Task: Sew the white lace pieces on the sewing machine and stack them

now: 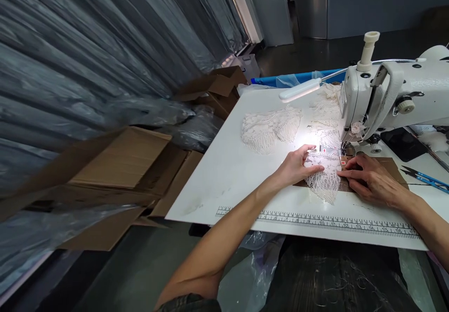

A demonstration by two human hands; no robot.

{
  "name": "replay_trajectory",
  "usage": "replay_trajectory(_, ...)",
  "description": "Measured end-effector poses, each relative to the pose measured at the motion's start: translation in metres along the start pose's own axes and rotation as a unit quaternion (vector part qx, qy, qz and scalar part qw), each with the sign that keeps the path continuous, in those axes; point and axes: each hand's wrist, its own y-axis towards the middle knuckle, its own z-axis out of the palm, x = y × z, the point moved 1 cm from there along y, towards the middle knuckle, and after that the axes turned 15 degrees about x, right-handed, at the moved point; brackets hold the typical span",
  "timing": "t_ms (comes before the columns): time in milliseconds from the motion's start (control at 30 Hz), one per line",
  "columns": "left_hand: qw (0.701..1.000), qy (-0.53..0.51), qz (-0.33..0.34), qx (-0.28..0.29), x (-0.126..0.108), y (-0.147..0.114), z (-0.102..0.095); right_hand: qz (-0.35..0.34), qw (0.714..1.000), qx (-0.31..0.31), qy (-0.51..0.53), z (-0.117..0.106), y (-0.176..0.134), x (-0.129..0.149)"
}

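Observation:
A piece of white lace fabric point(324, 183) lies under the needle area of a white sewing machine point(354, 101), its pointed end toward me. My left hand point(296, 166) holds the lace at its left edge, thumb on top and index finger stretched toward the presser foot. At the right edge, my right hand point(373, 181) has its fingertips drawn together on the lace, close to the needle. A brown plate point(389, 169) shows beneath the right hand and the lace. More gathered lace point(326, 104) lies behind the needle.
Another lace piece point(270, 127) lies on the white table point(210, 181) at left. A lit lamp point(300, 90) hangs over the sewing spot. Blue thread snips point(428, 178) and a dark phone-like slab point(403, 143) lie at right. Open cardboard boxes point(122, 157) stand left of the table.

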Motion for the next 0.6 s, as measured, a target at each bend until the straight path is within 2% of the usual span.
replay_trajectory(333, 1.0, 0.009, -0.014, -0.017, 0.001, 0.0013, 0.002, -0.005, 1.0, -0.006, -0.003, -0.0001, -0.0007, 0.0017)
replay_trajectory(467, 0.999, 0.014, -0.01, -0.032, 0.0037, 0.0015, 0.0052, -0.008, 1.0, -0.012, -0.002, -0.0015, -0.0002, 0.0019)
replay_trajectory(600, 0.999, 0.041, 0.012, -0.025, 0.0038, -0.0007, 0.0065, -0.009, 1.0, -0.011, -0.001, -0.0021, 0.0001, 0.0019)
